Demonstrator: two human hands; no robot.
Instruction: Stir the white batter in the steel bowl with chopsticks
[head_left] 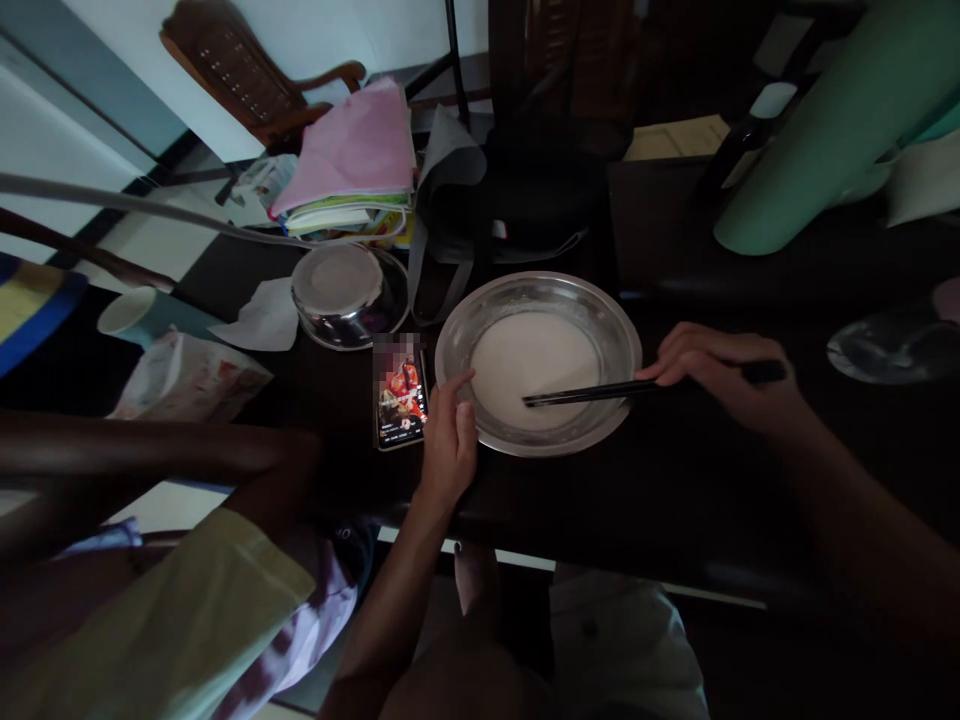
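Observation:
A wide metal bowl (541, 281) stands on the dark table, with a pale, milky batter (536, 355) in it. My left hand (450, 440) grips the bowl's near left rim, its index finger reaching over the edge. From the right, my right hand (720, 370) is closed around a pair of black chopsticks (592, 391). They slant nearly flat across the bowl, and their tips are at the batter's surface. Just left of my left hand lies a phone (401, 400) with its screen lit.
At left are an upturned metal bowl (341, 285), a crumpled tissue (266, 315), a blue cup (161, 312) and a plastic bag (195, 375). Behind are stacked books (352, 205) and a black bag (536, 200). A green cylinder (817, 150) stands right. Another person's arm (187, 450) rests at left.

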